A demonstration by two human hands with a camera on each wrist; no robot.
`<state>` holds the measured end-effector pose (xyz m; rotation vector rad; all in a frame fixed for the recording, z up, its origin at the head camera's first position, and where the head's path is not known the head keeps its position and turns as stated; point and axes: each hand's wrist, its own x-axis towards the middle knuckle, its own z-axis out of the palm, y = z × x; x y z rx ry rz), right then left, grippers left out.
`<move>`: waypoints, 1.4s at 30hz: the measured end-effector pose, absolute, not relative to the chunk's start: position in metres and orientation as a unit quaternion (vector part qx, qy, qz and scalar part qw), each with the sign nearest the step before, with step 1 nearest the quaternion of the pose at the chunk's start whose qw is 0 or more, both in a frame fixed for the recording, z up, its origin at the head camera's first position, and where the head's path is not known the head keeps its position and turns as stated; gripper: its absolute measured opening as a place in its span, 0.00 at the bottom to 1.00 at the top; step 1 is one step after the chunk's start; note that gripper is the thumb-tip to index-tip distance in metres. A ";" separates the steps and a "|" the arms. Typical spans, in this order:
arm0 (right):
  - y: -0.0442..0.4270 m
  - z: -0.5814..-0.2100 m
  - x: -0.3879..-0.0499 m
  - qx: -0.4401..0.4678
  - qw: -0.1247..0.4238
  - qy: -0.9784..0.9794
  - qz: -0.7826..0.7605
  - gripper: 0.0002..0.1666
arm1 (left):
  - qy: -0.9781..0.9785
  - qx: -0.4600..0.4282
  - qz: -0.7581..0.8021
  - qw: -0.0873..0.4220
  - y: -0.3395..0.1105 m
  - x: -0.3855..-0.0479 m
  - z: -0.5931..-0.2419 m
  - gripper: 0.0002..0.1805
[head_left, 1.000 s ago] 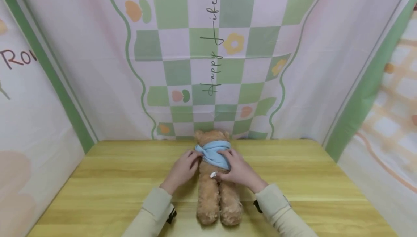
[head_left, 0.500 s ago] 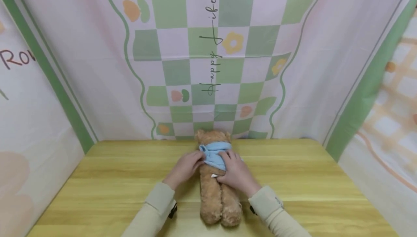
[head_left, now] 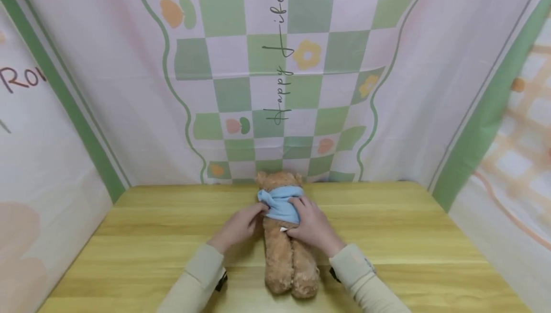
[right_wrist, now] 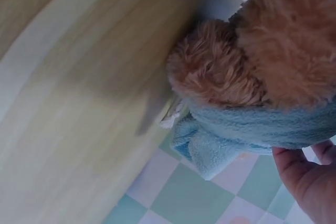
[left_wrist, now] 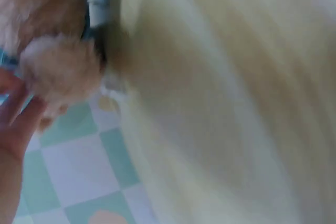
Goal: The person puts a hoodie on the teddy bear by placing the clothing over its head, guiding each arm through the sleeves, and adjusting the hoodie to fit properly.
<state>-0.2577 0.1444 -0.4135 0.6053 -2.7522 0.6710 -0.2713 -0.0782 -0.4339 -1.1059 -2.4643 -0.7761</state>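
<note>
A brown plush teddy bear [head_left: 280, 255] lies on the wooden table, head toward the back and legs toward me. Round its upper body is a blue terry towel [head_left: 281, 203], with a folded knot-like bunch at its left side. My left hand [head_left: 236, 227] pinches the towel's left edge beside the bear's arm [left_wrist: 60, 69]. Across the bear's right side my right hand [head_left: 316, 227] holds the body, fingers on the towel and thumb lower by a small white tag [head_left: 283, 229]. From the right wrist, a loose towel end [right_wrist: 210, 150] hangs beneath the bear's arm [right_wrist: 215, 69].
The table [head_left: 387, 236] extends on both sides of the bear. A green-and-white checked curtain [head_left: 310, 88] hangs right behind the table's back edge, close to the bear's head. Further printed curtains [head_left: 516, 160] stand at left and right.
The towel's left bunch shifts as my left hand works there, and that hand is now slightly further left. My right hand stays on the bear. The bear's legs have turned slightly.
</note>
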 end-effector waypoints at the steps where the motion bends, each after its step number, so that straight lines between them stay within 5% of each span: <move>1: 0.145 -0.413 -0.258 0.209 0.121 -0.942 0.231 0.41 | -0.866 -0.395 -0.273 0.142 -0.080 -0.273 -0.432 0.18; 8: 0.145 -0.413 -0.259 0.215 0.125 -0.942 0.227 0.40 | -0.874 -0.414 -0.238 0.094 -0.085 -0.279 -0.432 0.28; 32: 0.139 -0.414 -0.261 0.207 0.126 -0.932 0.269 0.36 | -0.899 -0.357 -0.114 0.226 -0.074 -0.275 -0.446 0.18; 37: 0.142 -0.415 -0.263 0.194 0.116 -0.933 0.280 0.38 | -0.892 -0.371 -0.172 0.194 -0.076 -0.274 -0.441 0.17; 42: 0.146 -0.412 -0.265 0.193 0.107 -0.929 0.297 0.38 | -0.879 -0.413 -0.192 0.139 -0.082 -0.275 -0.437 0.32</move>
